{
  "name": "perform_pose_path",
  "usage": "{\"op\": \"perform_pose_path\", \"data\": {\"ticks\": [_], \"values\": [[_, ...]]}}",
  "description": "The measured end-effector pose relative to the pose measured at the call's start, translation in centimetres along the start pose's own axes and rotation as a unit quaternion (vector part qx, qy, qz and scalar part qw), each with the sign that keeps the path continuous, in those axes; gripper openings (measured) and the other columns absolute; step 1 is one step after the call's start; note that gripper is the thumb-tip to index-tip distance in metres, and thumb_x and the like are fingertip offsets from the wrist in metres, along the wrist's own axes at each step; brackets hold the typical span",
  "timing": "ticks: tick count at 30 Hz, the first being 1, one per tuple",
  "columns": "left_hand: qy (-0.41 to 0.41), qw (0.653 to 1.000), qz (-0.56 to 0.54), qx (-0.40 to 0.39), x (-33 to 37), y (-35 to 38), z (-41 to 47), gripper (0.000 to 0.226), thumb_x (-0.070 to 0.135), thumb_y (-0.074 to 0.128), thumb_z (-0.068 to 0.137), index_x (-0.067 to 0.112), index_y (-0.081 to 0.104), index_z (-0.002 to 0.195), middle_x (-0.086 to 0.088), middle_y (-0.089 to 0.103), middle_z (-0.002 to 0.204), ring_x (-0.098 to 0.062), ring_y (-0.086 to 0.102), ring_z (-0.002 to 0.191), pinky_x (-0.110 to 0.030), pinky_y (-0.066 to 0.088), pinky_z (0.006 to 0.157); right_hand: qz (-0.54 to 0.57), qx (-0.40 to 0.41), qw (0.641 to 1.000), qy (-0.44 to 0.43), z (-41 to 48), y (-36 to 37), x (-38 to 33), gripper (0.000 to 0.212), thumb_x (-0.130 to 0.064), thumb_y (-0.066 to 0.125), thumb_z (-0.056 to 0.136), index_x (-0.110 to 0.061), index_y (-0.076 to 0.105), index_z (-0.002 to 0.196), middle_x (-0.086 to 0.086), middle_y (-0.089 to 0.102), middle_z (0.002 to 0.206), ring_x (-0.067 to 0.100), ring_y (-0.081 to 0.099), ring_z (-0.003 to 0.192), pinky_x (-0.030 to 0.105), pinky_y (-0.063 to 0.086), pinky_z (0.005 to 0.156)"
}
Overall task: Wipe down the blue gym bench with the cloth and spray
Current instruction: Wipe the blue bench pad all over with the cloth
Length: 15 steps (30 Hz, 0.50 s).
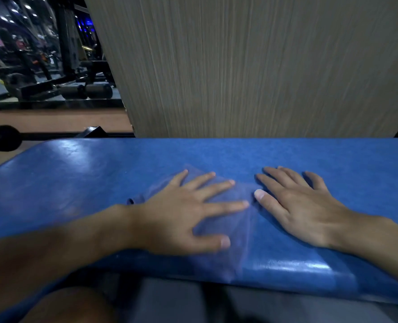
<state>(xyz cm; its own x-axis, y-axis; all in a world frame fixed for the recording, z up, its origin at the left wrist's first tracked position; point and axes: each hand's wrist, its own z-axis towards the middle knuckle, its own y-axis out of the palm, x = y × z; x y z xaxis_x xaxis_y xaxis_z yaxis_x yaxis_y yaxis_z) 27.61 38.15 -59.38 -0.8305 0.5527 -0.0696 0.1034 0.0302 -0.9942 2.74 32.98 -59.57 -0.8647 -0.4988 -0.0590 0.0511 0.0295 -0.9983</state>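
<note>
The blue gym bench (pixel 76 173) runs across the view from left to right, its padded top shiny in places. A thin blue cloth (pixel 228 231) lies spread on the middle of the pad and hangs a little over the near edge. My left hand (pixel 184 213) presses flat on the cloth, fingers spread. My right hand (pixel 298 206) lies flat on the pad just right of the cloth, its thumb touching the cloth's edge. No spray bottle is in sight.
A wood-grain wall panel (pixel 251 66) stands right behind the bench. To the left, a black padded roller (pixel 2 137) juts out near the bench end, and dark gym machines (pixel 53 73) fill the far background. My knee (pixel 72 306) is below the near edge.
</note>
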Motion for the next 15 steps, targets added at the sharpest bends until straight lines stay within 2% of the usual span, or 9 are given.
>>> {"op": "perform_pose_path", "data": {"ticks": [2, 6, 8, 10, 13, 15], "values": [[0.025, 1.0, -0.014, -0.009, 0.3, -0.3, -0.8, 0.069, 0.082, 0.017, 0.08, 0.067, -0.008, 0.142, 0.02, -0.015, 0.163, -0.012, -0.017, 0.15, -0.054, -0.008, 0.119, 0.006, 0.01, 1.0, 0.002, 0.2, -0.5, -0.5, 0.102, -0.071, -0.024, 0.066, -0.031, 0.012, 0.152, -0.013, 0.008, 0.161, 0.009, -0.002, 0.148, 0.048, 0.0, 0.119], [-0.011, 1.0, -0.005, -0.003, -4.6, -0.4, 2.0, 0.071, 0.086, 0.015, 0.077, 0.065, -0.002, 0.143, 0.021, -0.006, 0.164, -0.011, -0.005, 0.151, -0.049, 0.001, 0.12, 0.033, 0.009, 0.999, -0.009, 0.9, -1.0, -2.3, 0.11, -0.076, -0.027, 0.061, -0.028, 0.006, 0.154, -0.011, 0.004, 0.163, 0.007, -0.003, 0.148, 0.045, -0.001, 0.12], [-0.07, 0.997, -0.032, 0.013, -8.9, 0.0, 4.0, 0.073, 0.093, 0.011, 0.072, 0.069, 0.005, 0.14, 0.021, 0.004, 0.163, -0.008, 0.004, 0.151, -0.052, 0.009, 0.12, 0.018, -0.011, 1.0, -0.018, 1.3, -0.2, -2.7, 0.115, -0.079, -0.033, 0.056, -0.03, 0.002, 0.154, -0.012, -0.002, 0.163, 0.008, -0.009, 0.148, 0.046, -0.003, 0.12], [-0.156, 0.985, -0.06, 0.042, -13.6, 0.3, 5.5, 0.08, 0.099, 0.01, 0.065, 0.07, 0.014, 0.139, 0.018, 0.017, 0.162, -0.007, 0.014, 0.149, -0.053, 0.017, 0.118, 0.014, -0.024, 0.999, -0.019, 1.4, 0.4, -2.7, 0.108, -0.078, -0.031, 0.06, -0.033, -0.001, 0.153, -0.012, -0.009, 0.162, 0.008, -0.015, 0.147, 0.046, -0.006, 0.12], [-0.286, 0.953, -0.08, 0.055, -17.9, 0.1, 7.0, 0.09, 0.095, 0.013, 0.065, 0.056, 0.028, 0.145, 0.012, 0.03, 0.158, -0.019, 0.028, 0.145, -0.057, 0.022, 0.112, 0.017, -0.023, 0.999, -0.021, 1.4, 0.5, -2.7, 0.099, -0.076, -0.025, 0.067, -0.034, -0.002, 0.153, -0.013, -0.01, 0.162, 0.007, -0.016, 0.147, 0.046, -0.007, 0.119], [-0.314, 0.945, -0.076, 0.046, -18.0, 0.1, 7.6, 0.091, 0.09, 0.011, 0.065, 0.052, 0.028, 0.146, 0.011, 0.032, 0.157, -0.023, 0.029, 0.144, -0.063, 0.022, 0.108, 0.014, -0.028, 0.999, -0.016, 1.4, 0.3, -2.8, 0.092, -0.073, -0.019, 0.072, -0.033, -0.001, 0.153, -0.012, -0.009, 0.162, 0.007, -0.015, 0.147, 0.046, -0.006, 0.119]]}}
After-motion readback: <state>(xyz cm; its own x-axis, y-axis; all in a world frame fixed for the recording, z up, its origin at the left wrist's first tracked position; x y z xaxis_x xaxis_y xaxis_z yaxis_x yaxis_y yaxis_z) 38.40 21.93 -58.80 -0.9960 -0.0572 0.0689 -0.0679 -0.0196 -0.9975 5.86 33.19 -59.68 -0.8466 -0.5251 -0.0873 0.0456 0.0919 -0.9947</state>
